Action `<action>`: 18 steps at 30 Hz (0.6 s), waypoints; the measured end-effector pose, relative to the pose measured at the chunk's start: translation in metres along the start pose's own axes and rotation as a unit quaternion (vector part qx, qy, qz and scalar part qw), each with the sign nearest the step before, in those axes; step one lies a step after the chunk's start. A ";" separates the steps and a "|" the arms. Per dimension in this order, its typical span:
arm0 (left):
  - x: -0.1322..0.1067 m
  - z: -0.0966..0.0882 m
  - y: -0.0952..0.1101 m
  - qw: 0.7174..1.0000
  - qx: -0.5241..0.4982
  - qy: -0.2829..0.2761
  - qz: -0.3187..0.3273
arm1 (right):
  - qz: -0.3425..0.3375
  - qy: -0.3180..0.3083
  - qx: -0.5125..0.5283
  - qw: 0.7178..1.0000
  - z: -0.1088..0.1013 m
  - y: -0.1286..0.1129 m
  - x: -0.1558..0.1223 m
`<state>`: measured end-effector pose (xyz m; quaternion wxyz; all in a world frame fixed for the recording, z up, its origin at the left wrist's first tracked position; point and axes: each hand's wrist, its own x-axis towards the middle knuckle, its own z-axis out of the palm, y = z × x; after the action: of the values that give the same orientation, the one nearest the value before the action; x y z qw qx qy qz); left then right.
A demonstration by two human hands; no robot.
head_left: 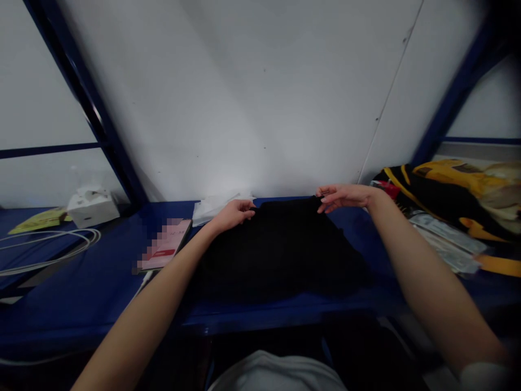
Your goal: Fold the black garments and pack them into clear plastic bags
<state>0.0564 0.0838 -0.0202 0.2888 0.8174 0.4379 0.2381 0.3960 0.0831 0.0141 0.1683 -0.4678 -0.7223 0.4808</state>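
- Black cloth lies flat mid-counter, spread from near the back wall to the front edge. The dark fabric past the front edge may be overhang, can't tell.
- Left hand: fingers closed in a pinch on the cloth's far-left corner.
- Right hand: fingers nearly closed, tips pinching the far-right corner. The grip looks shallow.
- Risk 1: the right pinch is fingertip only. Any uneven pull and that corner likely slips out, leaving the edge skewed.
- Risk 2: if there is weight hanging at the front edge, lifting the far edge could let the whole cloth slide off the blue counter.
- Risk 3: white sheets sit just beside the left hand at the back edge. The cloth edge could drag or trap them.
- Risk 4: pink booklet lies just beside the left forearm, so an elbow sweep could shove it toward the cables.
- Risk 5: plastic packets and the yellow-black bag crowd the right end. A wide right-arm swing could snag them.
- Black on dark blue in dim light: folds and edges are hard to read, so misalignment is easy to miss.
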 end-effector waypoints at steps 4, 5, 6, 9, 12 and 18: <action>-0.001 -0.006 0.003 0.995 0.056 0.081 0.001 | -0.006 0.000 0.023 1.000 -0.001 0.004 0.001; -0.001 -0.008 0.004 0.994 0.054 0.097 -0.004 | -0.004 0.004 0.023 1.000 -0.002 0.005 0.002; -0.002 -0.010 0.005 0.993 0.038 0.108 -0.017 | -0.002 0.007 0.021 1.000 -0.002 0.007 0.003; -0.003 -0.015 0.007 0.989 -0.070 0.093 -0.095 | 0.000 0.005 0.003 1.000 -0.002 0.010 0.005; -0.006 -0.019 0.009 0.971 -0.182 0.040 -0.150 | 0.016 -0.017 -0.010 1.000 0.000 0.011 0.006; -0.017 -0.032 0.016 0.953 -0.247 -0.078 -0.156 | 0.061 -0.064 -0.033 0.996 0.000 0.009 0.003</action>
<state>0.0363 0.0702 0.0115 0.5491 0.6577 0.4636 0.2259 0.3989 0.0860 0.0058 0.0762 -0.4847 -0.7172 0.4948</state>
